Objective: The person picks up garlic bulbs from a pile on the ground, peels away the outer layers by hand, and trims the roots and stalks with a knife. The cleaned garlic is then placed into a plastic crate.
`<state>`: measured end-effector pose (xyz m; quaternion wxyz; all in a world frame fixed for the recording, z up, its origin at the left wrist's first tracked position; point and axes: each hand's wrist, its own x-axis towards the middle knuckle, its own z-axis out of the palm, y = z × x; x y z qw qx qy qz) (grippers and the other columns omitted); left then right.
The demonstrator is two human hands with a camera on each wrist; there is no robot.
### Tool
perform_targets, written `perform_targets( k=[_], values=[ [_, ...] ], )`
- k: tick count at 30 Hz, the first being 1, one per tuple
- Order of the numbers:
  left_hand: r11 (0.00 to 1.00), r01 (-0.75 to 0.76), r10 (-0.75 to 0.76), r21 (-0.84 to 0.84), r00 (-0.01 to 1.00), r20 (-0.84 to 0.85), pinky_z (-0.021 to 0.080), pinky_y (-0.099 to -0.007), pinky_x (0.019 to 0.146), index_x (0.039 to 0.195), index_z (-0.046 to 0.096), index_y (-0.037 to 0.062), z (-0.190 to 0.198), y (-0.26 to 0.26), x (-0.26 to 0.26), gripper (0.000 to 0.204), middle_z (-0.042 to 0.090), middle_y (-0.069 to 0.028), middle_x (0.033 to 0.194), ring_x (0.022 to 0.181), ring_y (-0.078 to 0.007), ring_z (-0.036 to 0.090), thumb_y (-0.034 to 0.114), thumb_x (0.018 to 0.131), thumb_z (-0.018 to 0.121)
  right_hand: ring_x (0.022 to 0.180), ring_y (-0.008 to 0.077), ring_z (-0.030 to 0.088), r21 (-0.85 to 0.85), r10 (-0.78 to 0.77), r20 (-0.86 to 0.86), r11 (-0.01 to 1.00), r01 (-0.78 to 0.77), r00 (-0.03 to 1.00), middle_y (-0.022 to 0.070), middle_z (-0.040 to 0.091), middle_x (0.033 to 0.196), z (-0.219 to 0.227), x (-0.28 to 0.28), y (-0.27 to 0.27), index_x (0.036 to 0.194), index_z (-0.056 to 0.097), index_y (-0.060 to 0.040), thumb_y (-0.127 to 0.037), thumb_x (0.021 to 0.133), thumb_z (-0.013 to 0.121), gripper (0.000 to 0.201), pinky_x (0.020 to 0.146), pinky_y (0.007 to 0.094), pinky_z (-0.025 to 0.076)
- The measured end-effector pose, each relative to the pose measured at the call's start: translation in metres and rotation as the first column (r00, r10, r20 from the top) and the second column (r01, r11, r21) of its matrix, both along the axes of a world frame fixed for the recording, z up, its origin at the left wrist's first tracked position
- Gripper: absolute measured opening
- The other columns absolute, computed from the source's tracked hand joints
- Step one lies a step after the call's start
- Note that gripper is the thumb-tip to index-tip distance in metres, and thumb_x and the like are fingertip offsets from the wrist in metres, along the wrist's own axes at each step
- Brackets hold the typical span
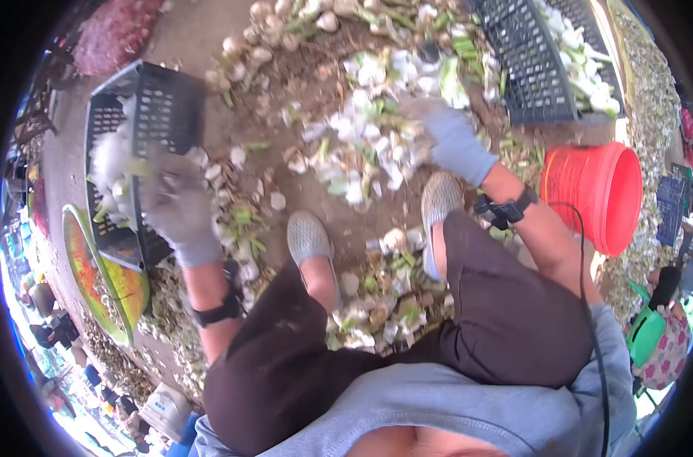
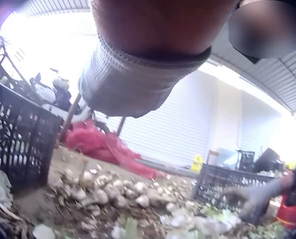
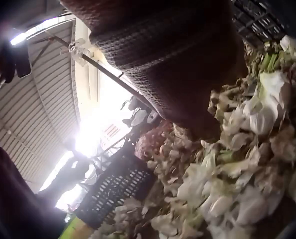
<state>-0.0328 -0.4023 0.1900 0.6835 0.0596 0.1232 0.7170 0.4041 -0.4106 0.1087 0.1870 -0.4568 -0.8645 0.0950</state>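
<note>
The gloved left hand [image 1: 180,206] is motion-blurred at the near right side of a black crate [image 1: 167,99] holding white bulbs [image 1: 112,164]; whether it grips anything cannot be made out. Only the glove's cuff and back [image 2: 133,84] show in the left wrist view. The gloved right hand [image 1: 457,145] reaches over white and green peelings [image 1: 361,148] on the ground, its fingers blurred. From the left wrist view, the right hand [image 2: 252,199] has its fingers extended downward at the peelings. Large pale garlic pieces [image 3: 265,107] lie below it in the right wrist view.
Garlic bulbs [image 1: 262,46] lie in a heap at the far side. Another black crate [image 1: 517,61] with white stalks stands at the far right, near a red bucket [image 1: 624,198]. A yellow-green basin [image 1: 106,282] leans by the left crate. Two shoes [image 1: 310,236] stand between the hands.
</note>
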Motion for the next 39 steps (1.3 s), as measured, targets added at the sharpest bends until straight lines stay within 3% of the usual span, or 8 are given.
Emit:
perform_targets(
  k=[3, 9, 13, 19, 24, 32, 36, 39],
  values=[
    [0.992, 0.117, -0.123, -0.047, 0.976, -0.178, 0.048, -0.0336, 0.089, 0.128, 0.048, -0.0033, 0.007, -0.001, 0.021, 0.042, 0.059, -0.0155, 0.111, 0.098, -0.0202, 0.058, 0.008, 0.088, 0.056, 0.106, 0.0346, 0.058, -0.511, 0.635, -0.315, 0.513, -0.690, 0.705, 0.0121, 0.056, 0.122, -0.045, -0.051, -0.055, 0.118, 0.062, -0.0238, -0.016, 0.073, 0.070, 0.047, 0.087, 0.0427, 0.051],
    [0.831, 0.300, -0.555, -0.469, 0.497, -0.667, 0.051, -0.0298, 0.077, 0.128, 0.050, 0.0017, -0.043, -0.026, 0.101, 0.038, 0.061, -0.0110, 0.098, 0.087, -0.0179, 0.061, 0.012, 0.091, 0.053, 0.110, 0.0348, 0.057, -0.715, 0.763, -0.122, 0.376, -0.589, 0.635, 0.0136, 0.058, 0.121, -0.087, -0.075, -0.097, 0.130, 0.056, -0.0289, -0.017, 0.081, 0.060, 0.050, 0.089, 0.0446, 0.049],
    [0.817, 0.356, -0.532, -0.454, 0.163, -0.831, 0.050, -0.0313, 0.082, 0.142, 0.038, 0.0025, -0.077, -0.027, 0.112, 0.062, 0.057, -0.0087, 0.110, 0.094, -0.0168, 0.060, 0.008, 0.085, 0.061, 0.105, 0.0260, 0.062, -0.618, -0.682, -0.612, 0.098, -0.780, 0.400, 0.0104, 0.060, 0.119, -0.042, -0.089, -0.045, 0.140, 0.041, -0.0129, -0.022, 0.093, 0.060, 0.051, 0.088, 0.0377, 0.052],
    [0.770, 0.456, -0.636, -0.445, 0.504, -0.584, 0.050, -0.0283, 0.085, 0.137, 0.041, -0.0041, -0.055, -0.033, 0.135, 0.065, 0.060, -0.0064, 0.107, 0.093, -0.0158, 0.060, 0.017, 0.083, 0.071, 0.100, 0.0183, 0.063, -0.379, -0.771, -0.608, 0.071, -0.923, 0.191, 0.0076, 0.058, 0.121, 0.005, -0.112, -0.008, 0.139, 0.039, -0.0099, -0.033, 0.093, 0.061, 0.056, 0.080, 0.0341, 0.055],
    [0.943, 0.165, -0.310, -0.290, 0.112, -0.944, 0.050, -0.0288, 0.085, 0.118, 0.051, -0.0027, -0.056, -0.036, 0.138, 0.054, 0.062, -0.0096, 0.104, 0.094, -0.0146, 0.061, 0.012, 0.074, 0.079, 0.084, 0.0093, 0.063, -0.783, -0.448, -0.620, 0.411, -0.467, 0.644, 0.0000, 0.067, 0.096, 0.005, -0.103, 0.005, 0.116, 0.061, -0.0072, -0.030, 0.089, 0.068, 0.036, 0.072, 0.0248, 0.054],
    [0.990, 0.095, -0.054, -0.104, -0.422, -0.905, 0.052, -0.0297, 0.080, 0.113, 0.053, -0.0012, -0.049, -0.034, 0.148, 0.065, 0.065, -0.0116, 0.098, 0.087, -0.0178, 0.064, 0.016, 0.061, 0.087, 0.079, 0.0048, 0.057, -0.763, -0.679, -0.620, 0.404, -0.504, 0.394, -0.0007, 0.065, 0.088, -0.001, -0.114, -0.007, 0.101, 0.065, -0.0010, -0.025, 0.093, 0.065, 0.026, 0.069, 0.0227, 0.049],
    [0.945, 0.084, -0.283, -0.317, -0.282, -0.917, 0.052, -0.0292, 0.070, 0.113, 0.052, -0.0022, -0.040, -0.034, 0.145, 0.058, 0.066, -0.0130, 0.094, 0.080, -0.0178, 0.065, 0.017, 0.069, 0.084, 0.074, 0.0037, 0.054, -0.780, -0.650, -0.615, 0.418, -0.466, 0.447, -0.0017, 0.065, 0.085, 0.000, -0.106, -0.009, 0.100, 0.066, -0.0015, -0.025, 0.095, 0.062, 0.024, 0.065, 0.0215, 0.046],
    [0.722, 0.402, -0.675, -0.563, 0.586, -0.449, 0.053, -0.0269, 0.069, 0.113, 0.053, -0.0039, -0.040, -0.031, 0.135, 0.052, 0.066, -0.0111, 0.094, 0.079, -0.0147, 0.064, 0.016, 0.073, 0.081, 0.072, 0.0036, 0.052, -0.767, -0.553, -0.640, 0.501, -0.401, 0.533, -0.0021, 0.065, 0.084, 0.003, -0.097, -0.008, 0.100, 0.066, -0.0018, -0.024, 0.095, 0.061, 0.023, 0.063, 0.0221, 0.045]
  ],
)
